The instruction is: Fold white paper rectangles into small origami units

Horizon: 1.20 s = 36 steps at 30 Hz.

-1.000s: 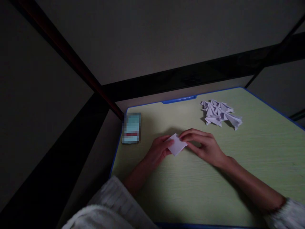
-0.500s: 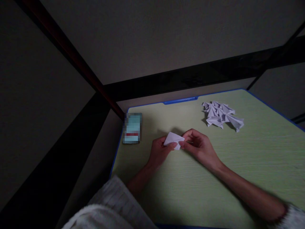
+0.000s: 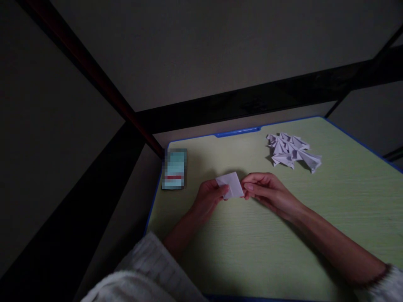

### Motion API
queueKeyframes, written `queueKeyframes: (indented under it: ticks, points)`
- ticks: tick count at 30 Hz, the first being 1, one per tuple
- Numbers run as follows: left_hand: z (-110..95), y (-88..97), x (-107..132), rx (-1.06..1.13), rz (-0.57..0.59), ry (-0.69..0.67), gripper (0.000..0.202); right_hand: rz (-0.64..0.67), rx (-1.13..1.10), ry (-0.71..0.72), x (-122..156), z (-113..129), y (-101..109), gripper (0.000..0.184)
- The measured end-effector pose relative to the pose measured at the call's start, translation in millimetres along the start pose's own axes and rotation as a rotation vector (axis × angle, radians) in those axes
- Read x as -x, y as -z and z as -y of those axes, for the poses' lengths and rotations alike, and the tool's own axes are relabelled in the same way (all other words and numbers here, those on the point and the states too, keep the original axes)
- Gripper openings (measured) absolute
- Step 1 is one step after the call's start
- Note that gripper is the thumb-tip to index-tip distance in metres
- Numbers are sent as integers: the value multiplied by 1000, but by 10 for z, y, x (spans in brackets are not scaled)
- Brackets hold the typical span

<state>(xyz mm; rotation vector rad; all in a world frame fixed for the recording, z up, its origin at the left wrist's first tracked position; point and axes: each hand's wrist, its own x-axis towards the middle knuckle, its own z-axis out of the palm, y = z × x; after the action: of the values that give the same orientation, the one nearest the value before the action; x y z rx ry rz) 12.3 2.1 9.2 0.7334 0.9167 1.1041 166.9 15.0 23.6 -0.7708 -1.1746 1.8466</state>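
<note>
A small white square of folded paper [image 3: 234,185] is held above the table, a crease showing on its face. My left hand [image 3: 210,195] pinches its left side, thumb lying on top and fingers underneath. At the paper's right edge, my right hand [image 3: 266,191] is closed, thumb and fingertips pressed together at the lower right corner. The exact grip of those fingertips is partly hidden.
Several folded white paper figures [image 3: 291,151] lie in a cluster at the back right of the light green table [image 3: 343,201]. A phone [image 3: 174,168] with a blurred screen rests near the left edge. A blue handle [image 3: 238,132] marks the far edge, by the wall.
The paper has turned from a diamond-like position to a squarer one, its face now flatter. My right thumb has come off its face to the right edge, and the right hand has shifted slightly right.
</note>
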Motion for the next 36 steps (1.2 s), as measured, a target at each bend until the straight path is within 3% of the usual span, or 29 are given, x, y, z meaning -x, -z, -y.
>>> queueKeyframes:
  ticks: [8, 10, 13, 18, 25, 30, 36]
  points:
    - [13, 13, 6, -39, 8, 25, 19, -10, 137, 39, -17, -17, 45, 13]
    - [13, 11, 3, -45, -1, 33, 18, -10, 175, 108, -12, -20, 38, 12]
    - [18, 7, 0, -47, -12, 58, 16, -15, 322, 259, 10, -7, 31, 28]
    - [27, 4, 6, -80, -12, 71, 18, 64, 685, 435, 29, 13, 68, 11]
    - [15, 16, 12, -159, 26, 46, 14, 217, 892, 627, 51, -28, 171, 18]
    - [3, 28, 8, -269, 73, 15, 19, 120, 821, 632, 47, -41, 171, 16]
    - [-3, 45, 5, -346, 7, -25, 15, -52, 647, 504, -8, -63, 76, 8]
